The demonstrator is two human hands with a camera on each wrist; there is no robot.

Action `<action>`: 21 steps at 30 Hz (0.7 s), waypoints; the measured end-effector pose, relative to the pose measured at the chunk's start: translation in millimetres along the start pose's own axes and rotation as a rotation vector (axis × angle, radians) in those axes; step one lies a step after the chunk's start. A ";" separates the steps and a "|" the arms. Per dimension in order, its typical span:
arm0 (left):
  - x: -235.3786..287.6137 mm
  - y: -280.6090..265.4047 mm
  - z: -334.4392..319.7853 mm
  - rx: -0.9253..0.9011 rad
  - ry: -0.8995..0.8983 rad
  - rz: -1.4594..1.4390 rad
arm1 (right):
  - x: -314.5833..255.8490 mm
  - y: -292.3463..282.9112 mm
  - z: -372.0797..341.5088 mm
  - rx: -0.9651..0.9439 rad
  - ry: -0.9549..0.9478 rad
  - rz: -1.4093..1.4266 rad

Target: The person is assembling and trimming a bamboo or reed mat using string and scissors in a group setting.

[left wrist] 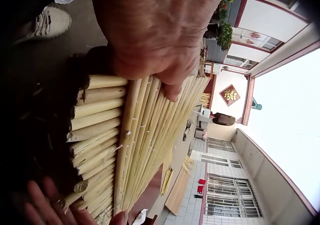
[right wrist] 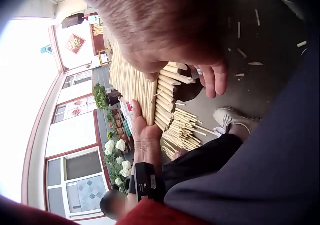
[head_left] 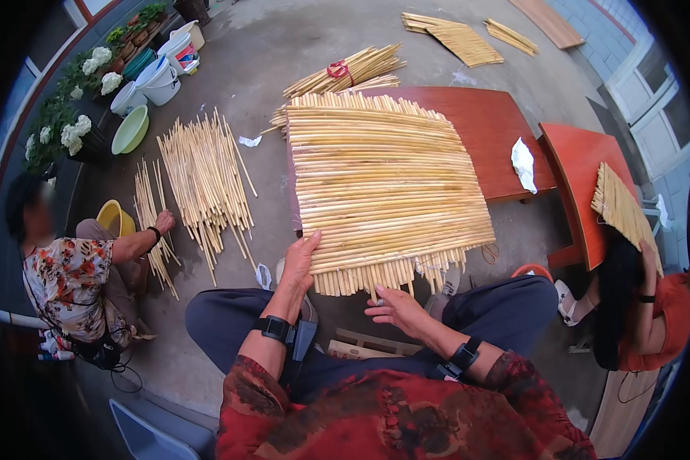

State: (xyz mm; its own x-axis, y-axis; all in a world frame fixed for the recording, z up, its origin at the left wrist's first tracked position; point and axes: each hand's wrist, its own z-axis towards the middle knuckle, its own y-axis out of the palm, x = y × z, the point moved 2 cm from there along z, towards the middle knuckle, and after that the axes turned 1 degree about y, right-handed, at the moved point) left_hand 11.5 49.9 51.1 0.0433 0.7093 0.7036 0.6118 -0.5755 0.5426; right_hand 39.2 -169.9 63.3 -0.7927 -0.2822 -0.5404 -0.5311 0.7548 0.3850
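A mat of straw-coloured stalks [head_left: 391,184], laid side by side in rows, reaches from a red-brown table toward the person's lap. At its near left corner the left hand [head_left: 303,257] grips the edge, thumb on top and the other fingers hidden beneath. Cut stalk ends [left wrist: 97,130] stick out below the mat's front edge in the left wrist view. The right hand [head_left: 402,310] is at this front edge, its thumb touching the stalk ends and its other fingers loose and spread. In the right wrist view those fingers [right wrist: 217,77] hang below the ends.
The red-brown table [head_left: 498,126] bears a white crumpled paper [head_left: 523,165]. Loose stalks [head_left: 207,176] lie on the ground at left beside a seated person [head_left: 73,276]. Another person [head_left: 659,322] holds a smaller mat [head_left: 625,203] at right. A tied stalk bundle [head_left: 345,70] lies beyond.
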 end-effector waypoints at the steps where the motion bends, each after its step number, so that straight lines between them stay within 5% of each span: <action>1: -1.0 6.7 -8.6 0.022 0.032 -0.045 | -2.4 2.6 -7.2 0.042 -0.027 0.113; 5: -26.6 27.5 -24.7 0.117 0.157 -0.199 | -24.2 -1.0 -13.7 0.167 -0.230 0.349; 10: -60.7 63.8 -45.6 0.114 0.152 -0.268 | -57.1 -76.8 22.4 0.236 -0.373 0.181; 13: -80.4 79.0 -48.7 -0.029 -0.058 -0.215 | -90.9 -105.5 24.5 0.274 -0.345 0.094; 16: -85.7 102.9 -40.5 -0.174 -0.247 -0.192 | -107.7 -131.0 18.9 0.352 -0.527 0.091; 19: -106.8 122.2 -24.8 -0.282 -0.337 -0.222 | -94.1 -130.4 3.6 0.574 -0.424 0.567; 21: -117.4 128.4 -14.3 -0.339 -0.395 -0.188 | -72.4 -117.5 0.9 0.472 -0.448 0.547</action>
State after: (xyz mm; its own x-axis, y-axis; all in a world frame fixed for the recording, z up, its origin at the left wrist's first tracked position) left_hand 73.7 -113.1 44.7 0.2906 0.8737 0.3902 0.3515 -0.4767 0.8057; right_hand 159.3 -237.7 56.5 -0.6552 0.3806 -0.6526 0.1521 0.9126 0.3795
